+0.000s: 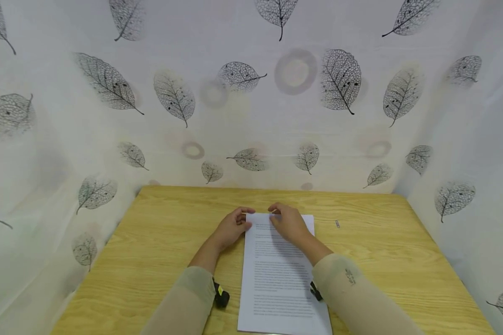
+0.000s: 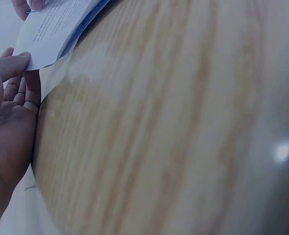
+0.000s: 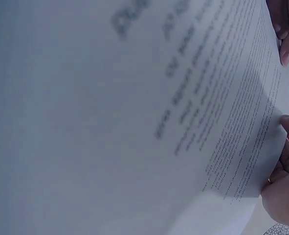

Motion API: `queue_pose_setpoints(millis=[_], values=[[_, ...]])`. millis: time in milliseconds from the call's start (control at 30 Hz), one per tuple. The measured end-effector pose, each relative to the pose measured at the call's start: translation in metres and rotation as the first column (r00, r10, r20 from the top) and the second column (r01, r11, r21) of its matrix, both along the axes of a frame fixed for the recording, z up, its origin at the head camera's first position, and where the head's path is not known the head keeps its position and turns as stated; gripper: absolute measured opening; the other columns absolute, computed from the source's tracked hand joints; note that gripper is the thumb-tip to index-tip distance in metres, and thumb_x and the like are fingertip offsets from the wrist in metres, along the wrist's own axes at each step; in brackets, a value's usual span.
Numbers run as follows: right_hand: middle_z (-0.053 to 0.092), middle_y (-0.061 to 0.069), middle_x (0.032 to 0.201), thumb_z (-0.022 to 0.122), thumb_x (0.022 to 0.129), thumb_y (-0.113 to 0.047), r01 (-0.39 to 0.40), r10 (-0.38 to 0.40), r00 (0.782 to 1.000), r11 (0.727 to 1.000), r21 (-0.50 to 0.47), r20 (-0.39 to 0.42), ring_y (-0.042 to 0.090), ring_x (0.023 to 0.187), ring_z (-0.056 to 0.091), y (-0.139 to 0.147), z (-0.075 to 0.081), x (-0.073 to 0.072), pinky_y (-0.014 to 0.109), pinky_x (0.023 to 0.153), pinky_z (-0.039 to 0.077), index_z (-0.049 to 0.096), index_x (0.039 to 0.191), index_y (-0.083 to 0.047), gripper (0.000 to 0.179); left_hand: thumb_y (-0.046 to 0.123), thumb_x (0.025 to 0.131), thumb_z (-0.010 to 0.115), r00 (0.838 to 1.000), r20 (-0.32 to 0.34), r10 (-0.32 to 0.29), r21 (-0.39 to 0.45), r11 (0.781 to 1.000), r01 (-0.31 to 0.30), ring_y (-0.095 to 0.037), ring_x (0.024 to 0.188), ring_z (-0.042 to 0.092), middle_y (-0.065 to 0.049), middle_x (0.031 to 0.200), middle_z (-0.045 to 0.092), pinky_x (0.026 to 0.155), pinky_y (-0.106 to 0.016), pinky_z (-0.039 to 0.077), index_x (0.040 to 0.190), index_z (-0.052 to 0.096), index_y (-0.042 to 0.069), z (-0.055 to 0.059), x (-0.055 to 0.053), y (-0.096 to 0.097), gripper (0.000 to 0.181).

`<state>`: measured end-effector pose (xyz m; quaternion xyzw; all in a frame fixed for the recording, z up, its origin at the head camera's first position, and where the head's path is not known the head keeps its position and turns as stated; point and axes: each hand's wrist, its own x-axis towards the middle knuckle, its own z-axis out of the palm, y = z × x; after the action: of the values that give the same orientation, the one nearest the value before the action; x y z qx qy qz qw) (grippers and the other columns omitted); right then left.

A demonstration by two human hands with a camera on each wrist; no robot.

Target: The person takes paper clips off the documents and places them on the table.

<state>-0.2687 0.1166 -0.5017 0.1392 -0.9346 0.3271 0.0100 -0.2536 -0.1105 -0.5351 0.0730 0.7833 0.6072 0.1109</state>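
Paper stack (image 1: 276,284) seems not yet fastened: left hand (image 1: 229,229) pinches its corner, right hand (image 1: 291,226) a paperclip (image 1: 270,214) at its edge; spare clip (image 1: 337,224) unused.

- Table (image 1: 163,237) spreads before the person; curtain (image 1: 251,123) behind it and along both sides.
- Paper stack (image 1: 282,291) lies lengthwise on table, about centre, its near end between the two sleeves.
- Left hand (image 1: 230,229) at stack's far left corner, thumb on top.
- Right hand (image 1: 290,224) over stack's far edge, to the right of left hand; held clip (image 1: 270,214) between its fingertips at that edge.
- Loose clip (image 1: 337,224) on table, right of stack, near far end, apart from right hand.
- Left sleeve (image 1: 184,298) left of stack; right sleeve (image 1: 356,298) partly over its right side.
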Motion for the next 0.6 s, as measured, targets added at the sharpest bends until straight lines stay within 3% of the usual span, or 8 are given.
queue_pose_setpoints(millis=[300,600], values=[[0.082,0.01,0.115,0.076,0.1,-0.014,0.043,-0.039,0.997,0.996,-0.08,0.062,0.031,0.114,0.075,0.0005,0.0048,0.004,0.052,0.104,0.058,0.076,0.118,-0.015,0.018,0.004,0.107,0.063,1.0,-0.007,-0.006,-0.004,1.0,0.006,-0.02,0.11,0.068,-0.014,0.126,0.073,0.092,-0.029,0.057,0.142,0.064,0.016,-0.0004,-0.0022,0.0003,0.037],[0.082,0.01,0.114,0.075,0.1,-0.012,0.072,-0.06,0.993,0.991,-0.116,0.105,0.03,0.112,0.076,0.0017,0.0029,0.0011,0.05,0.101,0.058,0.077,0.114,-0.014,0.015,0.004,0.107,0.064,1.0,-0.006,-0.009,-0.003,1.0,0.009,-0.019,0.108,0.068,-0.014,0.125,0.073,0.092,-0.031,0.056,0.141,0.065,0.016,-0.0002,-0.0024,-0.0001,0.036]])
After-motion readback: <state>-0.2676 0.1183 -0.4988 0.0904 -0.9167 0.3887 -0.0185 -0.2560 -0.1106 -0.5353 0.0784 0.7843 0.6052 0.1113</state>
